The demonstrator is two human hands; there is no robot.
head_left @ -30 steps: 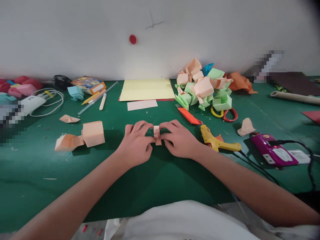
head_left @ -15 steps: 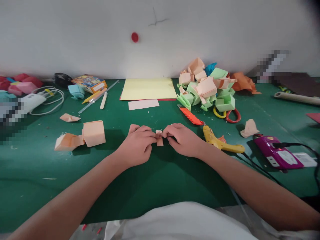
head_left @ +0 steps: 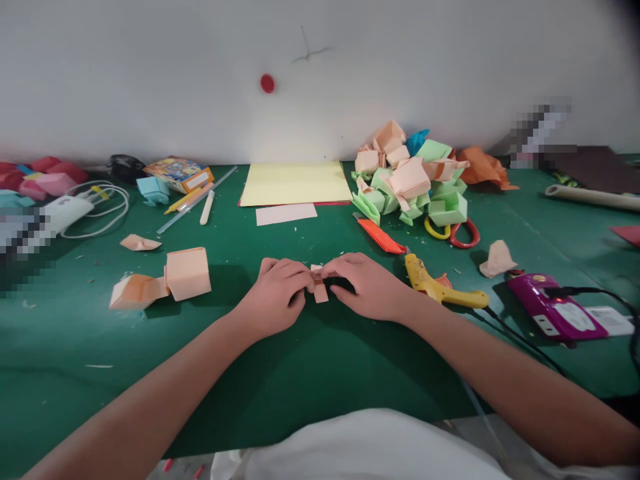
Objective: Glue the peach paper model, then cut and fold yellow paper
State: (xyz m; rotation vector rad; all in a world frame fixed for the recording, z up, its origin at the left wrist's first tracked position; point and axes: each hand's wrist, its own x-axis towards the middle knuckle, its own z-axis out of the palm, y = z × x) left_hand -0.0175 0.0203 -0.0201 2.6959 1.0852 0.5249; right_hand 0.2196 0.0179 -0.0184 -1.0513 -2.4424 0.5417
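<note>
A small peach strip of paper lies on the green table between my hands, its middle partly covered by fingers. My left hand grips the strip's left side with thumb and fingertips. From the other side, the index fingertip of my right hand presses on the strip's upper part, while its thumb is held apart below. To the left stand a folded peach paper box and a smaller folded piece, joined by a short paper link. A yellow glue gun lies just beyond my right wrist.
An orange utility knife and red-and-yellow-handled scissors lie near a heap of folded paper pieces. Yellow paper sheets rest by the wall. A purple power adapter with a black cable sits right; pens lie back left.
My right thumb has moved away from the index finger, opening a gap. The paper strip has tilted slightly, and more of its lower end shows. The whole view has shifted slightly down.
</note>
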